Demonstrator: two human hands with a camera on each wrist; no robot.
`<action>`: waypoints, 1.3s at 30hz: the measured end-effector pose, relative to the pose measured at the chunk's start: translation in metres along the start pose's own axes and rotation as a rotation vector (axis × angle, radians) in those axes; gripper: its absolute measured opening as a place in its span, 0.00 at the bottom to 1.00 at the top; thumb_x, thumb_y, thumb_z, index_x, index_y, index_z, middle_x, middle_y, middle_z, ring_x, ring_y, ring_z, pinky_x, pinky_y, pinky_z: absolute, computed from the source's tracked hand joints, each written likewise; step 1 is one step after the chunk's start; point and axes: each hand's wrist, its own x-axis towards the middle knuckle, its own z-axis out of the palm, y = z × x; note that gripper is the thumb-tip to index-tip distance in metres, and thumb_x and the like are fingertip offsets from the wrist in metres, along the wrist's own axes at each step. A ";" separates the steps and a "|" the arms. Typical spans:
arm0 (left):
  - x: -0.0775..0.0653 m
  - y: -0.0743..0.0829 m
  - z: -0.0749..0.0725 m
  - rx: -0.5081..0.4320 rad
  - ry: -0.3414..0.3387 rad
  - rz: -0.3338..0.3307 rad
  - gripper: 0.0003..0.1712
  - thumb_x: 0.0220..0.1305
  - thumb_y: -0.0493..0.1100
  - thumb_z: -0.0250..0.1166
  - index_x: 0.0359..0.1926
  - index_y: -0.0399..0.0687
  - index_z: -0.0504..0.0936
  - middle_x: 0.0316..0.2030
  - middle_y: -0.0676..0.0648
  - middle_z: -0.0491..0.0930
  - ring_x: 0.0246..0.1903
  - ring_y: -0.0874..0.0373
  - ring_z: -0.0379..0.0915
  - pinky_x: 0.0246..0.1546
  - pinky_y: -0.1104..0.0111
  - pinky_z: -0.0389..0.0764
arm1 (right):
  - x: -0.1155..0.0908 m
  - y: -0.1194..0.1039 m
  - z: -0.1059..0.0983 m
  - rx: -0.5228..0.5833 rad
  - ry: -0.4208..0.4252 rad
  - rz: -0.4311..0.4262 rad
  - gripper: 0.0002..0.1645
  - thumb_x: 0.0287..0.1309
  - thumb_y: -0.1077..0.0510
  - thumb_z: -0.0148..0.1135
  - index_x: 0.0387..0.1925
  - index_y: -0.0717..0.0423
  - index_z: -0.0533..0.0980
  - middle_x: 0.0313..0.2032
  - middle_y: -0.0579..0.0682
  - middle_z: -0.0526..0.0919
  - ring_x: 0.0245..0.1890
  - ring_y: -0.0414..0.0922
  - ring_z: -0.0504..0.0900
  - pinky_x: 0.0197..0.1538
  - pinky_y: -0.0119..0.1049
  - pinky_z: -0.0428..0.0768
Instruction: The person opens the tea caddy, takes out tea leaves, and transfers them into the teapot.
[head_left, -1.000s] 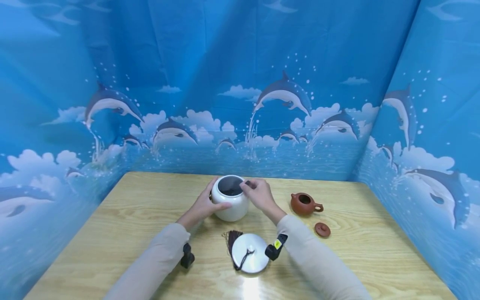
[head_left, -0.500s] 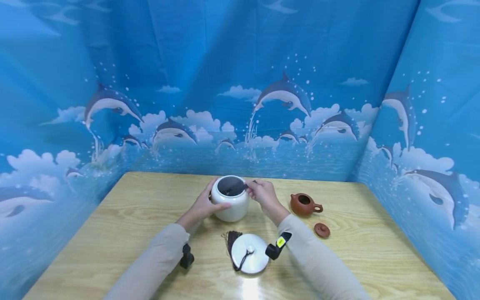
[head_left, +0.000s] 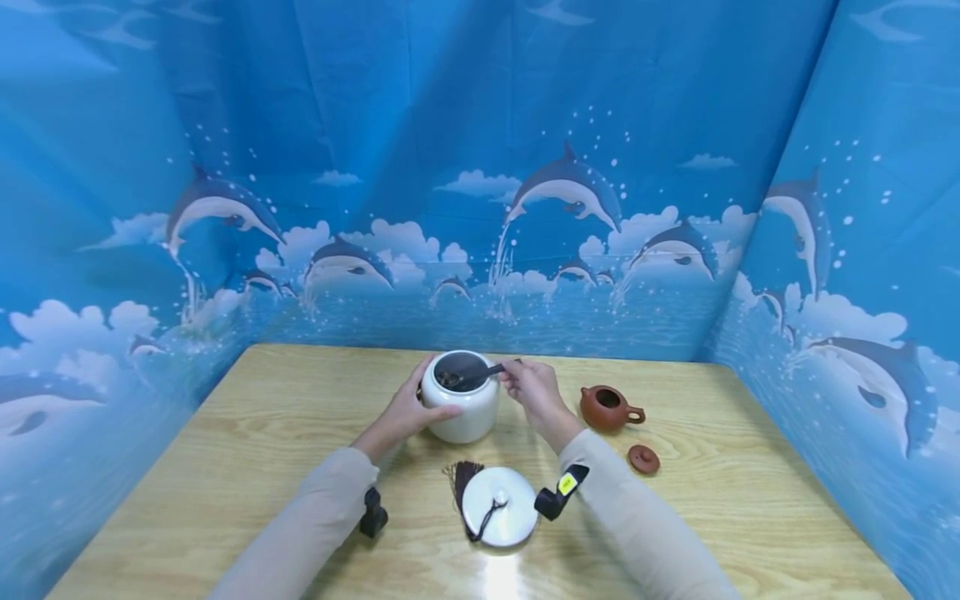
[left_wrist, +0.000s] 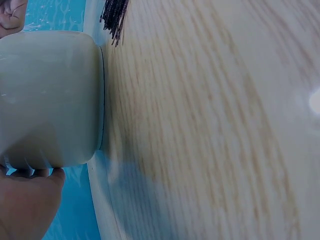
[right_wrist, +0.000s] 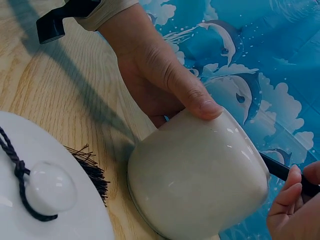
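Observation:
A white ceramic jar point(head_left: 467, 419) stands open-mouthed on the table, slightly tilted in the head view. My left hand point(head_left: 407, 414) grips its left side, thumb across the front; in the right wrist view the thumb lies on the jar's shoulder point(right_wrist: 200, 165). My right hand point(head_left: 534, 393), at the jar's right rim, pinches the handle of a slim black tea scoop point(head_left: 491, 372). The scoop slants over the rim and its far end is inside the jar. Brownish bits, like dry tea leaves point(head_left: 447, 379), show in the jar's dark mouth.
A white lid point(head_left: 513, 496) with a knob, cord and dark tassel point(head_left: 467, 477) lies in front of the jar, between the forearms. To the right stand a brown clay teapot point(head_left: 602, 409), uncovered, and its small lid point(head_left: 644, 459). A dolphin-print curtain point(head_left: 450, 208) borders the table.
My right hand has drawn back to the right from the jar's mouth, and more of the black scoop shows across the rim. My left hand and the jar have stayed about the same.

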 end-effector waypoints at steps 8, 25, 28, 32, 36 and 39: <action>-0.001 0.002 -0.001 0.000 -0.002 -0.004 0.67 0.42 0.56 0.79 0.76 0.59 0.45 0.74 0.45 0.48 0.72 0.44 0.44 0.70 0.44 0.47 | 0.001 -0.003 -0.005 0.039 0.038 -0.019 0.16 0.64 0.62 0.57 0.46 0.74 0.76 0.19 0.45 0.76 0.18 0.34 0.70 0.23 0.21 0.71; 0.000 0.002 0.000 0.021 0.002 -0.010 0.67 0.42 0.56 0.79 0.76 0.60 0.44 0.74 0.45 0.47 0.72 0.44 0.44 0.69 0.45 0.48 | 0.001 -0.010 -0.016 0.067 0.045 -0.024 0.17 0.66 0.60 0.56 0.48 0.72 0.75 0.21 0.46 0.76 0.19 0.33 0.70 0.23 0.22 0.70; 0.001 0.003 0.000 0.027 0.002 -0.019 0.68 0.42 0.58 0.78 0.76 0.60 0.44 0.75 0.45 0.47 0.72 0.44 0.44 0.69 0.45 0.48 | -0.001 -0.012 -0.019 0.061 0.035 -0.026 0.18 0.67 0.58 0.55 0.49 0.70 0.75 0.22 0.46 0.76 0.20 0.33 0.70 0.24 0.22 0.71; 0.001 0.004 -0.001 0.028 0.005 -0.026 0.69 0.40 0.59 0.79 0.76 0.60 0.44 0.75 0.45 0.47 0.72 0.44 0.44 0.69 0.44 0.48 | -0.003 -0.015 -0.023 0.067 0.028 -0.033 0.19 0.68 0.57 0.55 0.51 0.69 0.74 0.24 0.46 0.76 0.21 0.33 0.70 0.25 0.22 0.71; 0.000 0.004 0.000 0.015 0.005 -0.029 0.69 0.40 0.58 0.79 0.76 0.59 0.44 0.74 0.45 0.47 0.72 0.44 0.44 0.69 0.44 0.47 | -0.004 -0.017 -0.028 0.081 0.023 -0.029 0.18 0.68 0.57 0.54 0.51 0.68 0.74 0.24 0.45 0.75 0.21 0.34 0.70 0.25 0.22 0.70; 0.000 0.005 0.000 0.006 0.000 -0.030 0.68 0.41 0.56 0.79 0.76 0.57 0.44 0.74 0.44 0.47 0.72 0.43 0.44 0.69 0.44 0.47 | -0.006 -0.019 -0.033 0.086 0.023 -0.025 0.16 0.68 0.57 0.54 0.50 0.66 0.74 0.24 0.45 0.75 0.22 0.34 0.70 0.25 0.22 0.70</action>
